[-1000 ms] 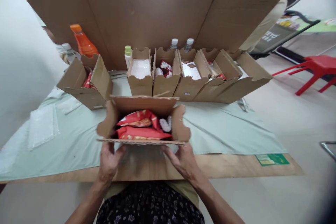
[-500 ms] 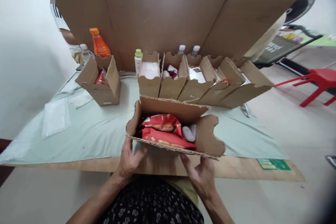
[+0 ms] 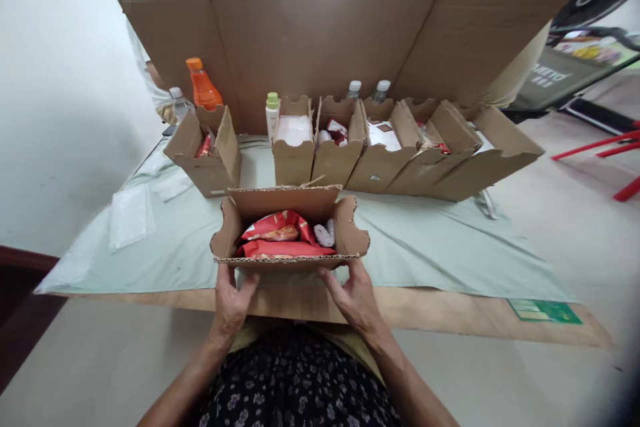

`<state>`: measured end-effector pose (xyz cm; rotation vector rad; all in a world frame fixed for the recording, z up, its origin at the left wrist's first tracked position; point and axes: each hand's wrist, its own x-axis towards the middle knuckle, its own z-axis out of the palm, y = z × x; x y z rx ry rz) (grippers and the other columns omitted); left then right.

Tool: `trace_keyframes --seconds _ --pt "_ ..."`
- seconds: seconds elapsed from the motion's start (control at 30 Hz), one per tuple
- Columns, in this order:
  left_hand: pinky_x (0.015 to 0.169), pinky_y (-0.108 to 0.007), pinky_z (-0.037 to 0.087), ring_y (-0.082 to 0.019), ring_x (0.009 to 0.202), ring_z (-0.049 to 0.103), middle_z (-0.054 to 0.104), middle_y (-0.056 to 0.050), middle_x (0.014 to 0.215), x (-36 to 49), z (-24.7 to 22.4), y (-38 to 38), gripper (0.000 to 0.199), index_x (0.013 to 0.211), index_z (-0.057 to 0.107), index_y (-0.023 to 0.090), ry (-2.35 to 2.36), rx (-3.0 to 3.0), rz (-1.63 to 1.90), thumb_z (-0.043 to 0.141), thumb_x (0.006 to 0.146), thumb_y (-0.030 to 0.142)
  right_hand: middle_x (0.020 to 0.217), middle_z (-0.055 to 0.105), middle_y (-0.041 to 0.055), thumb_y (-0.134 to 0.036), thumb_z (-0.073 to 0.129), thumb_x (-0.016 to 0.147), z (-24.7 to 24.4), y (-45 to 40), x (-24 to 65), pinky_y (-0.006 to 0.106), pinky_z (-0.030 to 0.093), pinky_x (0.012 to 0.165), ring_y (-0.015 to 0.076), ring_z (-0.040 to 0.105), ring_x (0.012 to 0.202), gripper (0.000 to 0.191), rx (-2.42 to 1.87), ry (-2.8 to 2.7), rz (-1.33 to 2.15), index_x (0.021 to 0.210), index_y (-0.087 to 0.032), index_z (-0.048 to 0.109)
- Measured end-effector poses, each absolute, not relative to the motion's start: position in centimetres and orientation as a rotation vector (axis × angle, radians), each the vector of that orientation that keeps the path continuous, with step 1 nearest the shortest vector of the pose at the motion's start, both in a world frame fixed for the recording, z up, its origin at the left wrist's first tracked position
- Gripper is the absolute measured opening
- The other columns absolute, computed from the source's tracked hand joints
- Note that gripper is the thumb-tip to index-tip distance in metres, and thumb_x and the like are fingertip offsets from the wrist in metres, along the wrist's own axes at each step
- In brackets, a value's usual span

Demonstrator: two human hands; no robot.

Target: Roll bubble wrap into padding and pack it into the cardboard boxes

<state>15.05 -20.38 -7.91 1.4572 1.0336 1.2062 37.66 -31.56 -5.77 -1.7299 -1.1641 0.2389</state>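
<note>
In front of me is an open cardboard box [image 3: 283,267], its near wall toward me. Inside lie red snack packets [image 3: 287,248] and a small grey-white wrapped bundle [image 3: 325,234] at the right end. My left hand [image 3: 233,303] grips the box's lower left corner, thumb on the near wall. At the right corner, my right hand [image 3: 354,297] holds it the same way. Fingers on the far sides of both hands are partly hidden by the box.
Behind it stands a row of cardboard boxes [image 3: 377,177], with another box [image 3: 203,173] at left. An orange drink bottle [image 3: 204,87] and a tall cardboard panel [image 3: 320,40] are at the back. Plastic bags [image 3: 131,217] lie left, a green card [image 3: 545,311] right. A person's sleeve [image 3: 143,60] shows behind the panel.
The held box has shifted left across the table and turned to sit squarer to me, both hands moving with it. My view has shifted slightly too.
</note>
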Motion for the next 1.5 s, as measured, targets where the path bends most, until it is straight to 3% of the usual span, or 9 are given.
trace_keyframes --seconds 0.13,0.37,0.53,0.8,1.03,1.23,1.5 --pt "0.123 -0.045 0.039 -0.031 0.135 0.059 0.064 -0.015 0.139 13.9 -8.3 -22.0 0.069 0.143 0.051 0.017 1.074 1.445 1.180 0.078 0.083 0.039 0.114 0.073 0.0116 -0.046 0.066 0.090 -6.4 -30.1 38.2 0.044 0.057 0.091 0.0284 0.067 0.102 0.042 -1.700 -1.106 0.294 0.123 -0.020 0.064" --pt "0.122 -0.051 0.041 -0.033 0.140 0.054 0.051 -0.018 0.153 13.2 -8.9 -23.1 0.081 0.158 0.036 0.019 1.178 1.472 1.218 0.071 0.087 0.036 0.150 0.059 0.0138 -0.036 0.066 0.088 -6.7 -21.1 39.5 0.054 0.045 0.116 0.0331 0.057 0.136 0.069 -1.469 -1.205 0.411 0.153 -0.020 0.047" --pt "0.117 -0.051 0.049 -0.034 0.141 0.055 0.036 -0.019 0.166 13.7 -9.8 -24.0 0.082 0.163 0.028 0.023 1.187 1.569 1.223 0.066 0.091 0.029 0.161 0.049 0.0129 -0.033 0.061 0.092 -7.4 -16.4 39.4 0.057 0.042 0.120 0.0318 0.051 0.144 0.072 -1.385 -1.233 0.426 0.160 -0.024 0.039" --pt "0.117 -0.055 0.049 -0.038 0.151 0.043 0.032 -0.019 0.169 13.5 -10.6 -24.5 0.086 0.166 0.026 0.024 1.242 1.739 1.212 0.067 0.090 0.025 0.161 0.049 0.0097 -0.028 0.056 0.093 -7.0 -14.1 39.1 0.047 0.052 0.112 0.0275 0.052 0.142 0.069 -1.280 -1.285 0.503 0.160 -0.024 0.040" --pt "0.118 -0.056 0.048 -0.039 0.154 0.040 0.024 -0.017 0.173 14.1 -10.3 -25.0 0.084 0.166 0.026 0.026 1.249 1.784 1.190 0.064 0.092 0.020 0.160 0.050 0.0109 -0.032 0.054 0.095 -7.1 -11.7 39.0 0.049 0.046 0.117 0.0287 0.049 0.147 0.068 -1.280 -1.331 0.532 0.161 -0.024 0.040" --pt "0.123 -0.060 0.040 -0.038 0.155 0.038 0.025 -0.018 0.172 14.0 -10.4 -25.0 0.084 0.167 0.025 0.026 1.252 1.818 1.167 0.063 0.092 0.017 0.162 0.049 0.0113 -0.027 0.052 0.094 -7.6 -11.0 39.1 0.046 0.051 0.111 0.0279 0.053 0.143 0.069 -1.286 -1.324 0.539 0.161 -0.022 0.040" --pt "0.114 -0.056 0.051 -0.039 0.152 0.041 0.025 -0.018 0.173 14.6 -10.8 -24.9 0.084 0.166 0.026 0.026 1.238 1.849 1.230 0.062 0.091 0.016 0.159 0.052 0.0100 -0.023 0.053 0.092 -7.7 -10.0 38.7 0.048 0.039 0.124 0.0256 0.049 0.146 0.067 -1.299 -1.337 0.472 0.159 -0.022 0.043"
